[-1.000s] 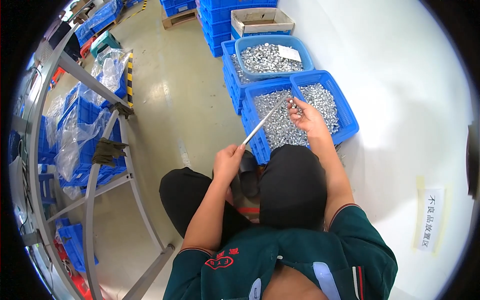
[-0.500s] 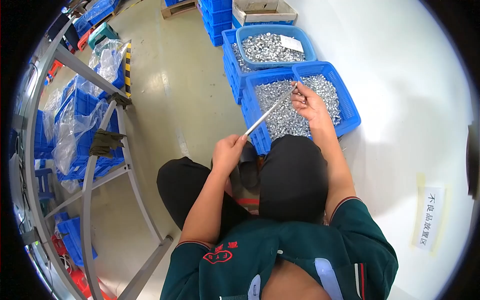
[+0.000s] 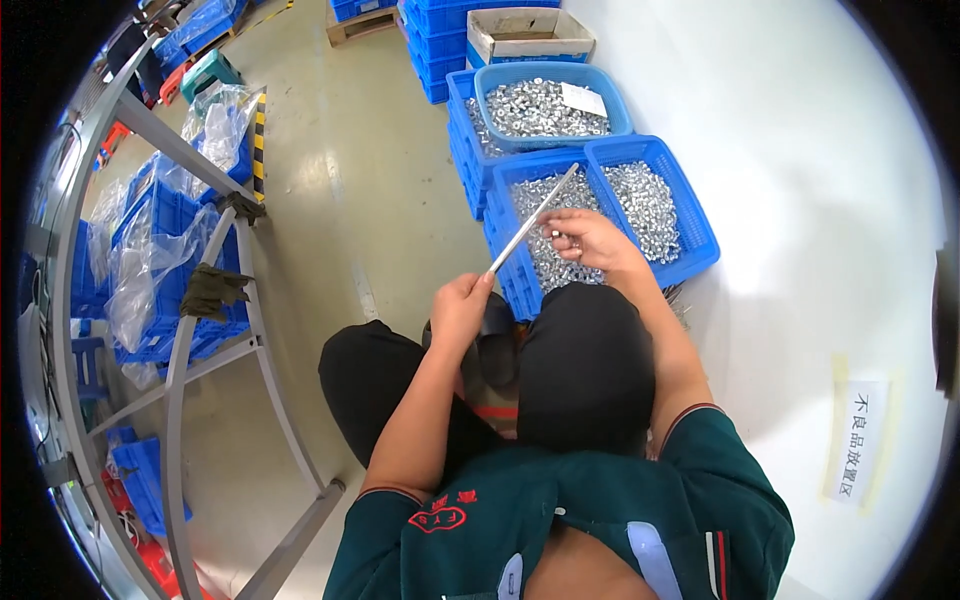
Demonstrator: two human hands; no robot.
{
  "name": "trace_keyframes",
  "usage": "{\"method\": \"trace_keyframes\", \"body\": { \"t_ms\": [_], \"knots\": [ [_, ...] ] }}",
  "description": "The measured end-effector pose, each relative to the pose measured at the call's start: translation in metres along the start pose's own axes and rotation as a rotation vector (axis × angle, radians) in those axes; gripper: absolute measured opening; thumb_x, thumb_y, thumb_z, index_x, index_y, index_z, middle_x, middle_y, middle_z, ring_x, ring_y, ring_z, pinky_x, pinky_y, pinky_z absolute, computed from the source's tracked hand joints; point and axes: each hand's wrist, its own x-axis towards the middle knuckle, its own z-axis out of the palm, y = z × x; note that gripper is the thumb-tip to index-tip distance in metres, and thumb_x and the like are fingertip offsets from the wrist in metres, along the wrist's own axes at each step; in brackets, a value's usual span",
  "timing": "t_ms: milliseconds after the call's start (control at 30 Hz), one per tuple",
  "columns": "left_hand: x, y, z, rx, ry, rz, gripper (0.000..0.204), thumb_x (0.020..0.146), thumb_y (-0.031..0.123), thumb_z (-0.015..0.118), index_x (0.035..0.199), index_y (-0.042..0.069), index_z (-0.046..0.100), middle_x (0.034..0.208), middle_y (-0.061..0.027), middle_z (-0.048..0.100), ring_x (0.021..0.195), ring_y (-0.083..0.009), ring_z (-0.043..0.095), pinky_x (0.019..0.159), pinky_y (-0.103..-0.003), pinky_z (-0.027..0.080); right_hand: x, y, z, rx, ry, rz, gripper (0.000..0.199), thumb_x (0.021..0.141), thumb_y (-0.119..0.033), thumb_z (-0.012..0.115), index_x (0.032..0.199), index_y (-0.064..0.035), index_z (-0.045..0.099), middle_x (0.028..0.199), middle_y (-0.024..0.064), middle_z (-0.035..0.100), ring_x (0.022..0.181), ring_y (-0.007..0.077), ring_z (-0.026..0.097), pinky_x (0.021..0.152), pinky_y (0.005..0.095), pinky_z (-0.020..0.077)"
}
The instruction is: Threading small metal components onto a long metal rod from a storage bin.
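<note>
My left hand (image 3: 462,308) is closed around the lower end of a thin metal rod (image 3: 526,229), which slants up and away to the right. Beside the rod's upper half, my right hand (image 3: 592,240) has its fingers curled in; a small shiny bit shows at the fingertips, too small to name. Both hands are above my knees and the near edge of a blue crate (image 3: 497,262) filled with small silvery metal parts (image 3: 560,262). Against its right side sits a blue basket (image 3: 703,225) with more such metal parts.
Behind stands a light blue basin (image 3: 627,118) of metal pieces with a white paper slip (image 3: 583,99), and an open carton (image 3: 530,47). A white wall (image 3: 800,250) runs along the right. A grey metal frame (image 3: 177,400) and plastic-wrapped blue crates (image 3: 160,240) stand left.
My right hand has come away from the rod's far tip, moving nearer and to the left. The left hand keeps its hold on the rod's lower end.
</note>
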Motion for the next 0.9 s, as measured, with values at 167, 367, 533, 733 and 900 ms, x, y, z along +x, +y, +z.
{"method": "trace_keyframes", "body": {
  "t_ms": [167,367,533,733,900],
  "knots": [
    [0.001,-0.003,-0.001,-0.011,-0.017,-0.018,0.036,0.082,0.033,0.054,0.072,-0.001,0.056,0.057,-0.016,0.05,0.052,-0.0234,0.047,0.052,-0.036,0.038,0.003,-0.003,-0.028,0.311,0.143,-0.159,0.017,0.085,-0.009,0.052,0.097,0.0023,0.051,0.077,0.0053,0.051,0.053,0.0066,0.039,0.038,0.0155,0.0273],
    [-0.002,-0.005,-0.003,0.006,-0.007,0.005,0.037,0.082,0.034,0.055,0.069,-0.001,0.055,0.055,-0.0157,0.048,0.049,-0.0239,0.045,0.05,-0.036,0.037,0.005,-0.004,-0.043,0.579,0.057,-0.185,0.019,0.084,-0.02,0.059,0.088,-0.0027,0.053,0.067,-0.0002,0.045,0.048,0.0041,0.034,0.036,0.015,0.0245],
    [-0.004,-0.005,-0.003,0.009,-0.055,0.026,0.038,0.082,0.034,0.055,0.066,-0.001,0.053,0.052,-0.0155,0.045,0.047,-0.0232,0.042,0.048,-0.037,0.035,0.004,-0.009,-0.046,0.703,0.025,-0.183,0.022,0.083,-0.024,0.06,0.089,-0.0032,0.054,0.067,-0.0005,0.045,0.048,0.004,0.034,0.035,0.0145,0.0239],
    [-0.009,0.004,-0.007,0.059,-0.088,-0.012,0.037,0.082,0.035,0.055,0.068,0.0,0.053,0.054,-0.0157,0.046,0.048,-0.0249,0.043,0.049,-0.037,0.035,0.001,-0.014,-0.043,0.596,0.084,-0.208,0.021,0.083,-0.02,0.06,0.091,-0.0008,0.054,0.067,0.0005,0.045,0.049,0.0042,0.035,0.036,0.014,0.0247],
    [-0.008,0.0,-0.008,0.054,-0.098,-0.004,0.036,0.082,0.035,0.055,0.069,0.001,0.054,0.056,-0.0156,0.048,0.05,-0.0265,0.045,0.05,-0.037,0.037,0.0,-0.018,-0.04,0.547,0.091,-0.225,0.02,0.082,-0.017,0.06,0.089,0.0011,0.055,0.064,0.0008,0.045,0.047,0.0037,0.035,0.035,0.0148,0.025]
  ]
}}
